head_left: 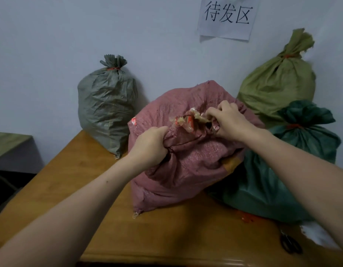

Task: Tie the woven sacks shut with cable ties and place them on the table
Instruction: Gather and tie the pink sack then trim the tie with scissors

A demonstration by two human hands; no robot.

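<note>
The pink sack (186, 166) sits centre on the table (186, 232), mouth gaping (wrappers (186, 120) poking out); left hand (149, 145) fists bunched cloth at the rim, right hand (228, 122) clutches the opposite rim. A tied grey sack (107, 105) stands at the table's back.

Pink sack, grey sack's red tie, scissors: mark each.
pink sack (186, 160), head view, front face below the gathered mouth.
grey sack's red tie (113, 68), head view, middle of the band round the neck.
scissors (289, 241), head view, dark middle just above the handle loops.
</note>
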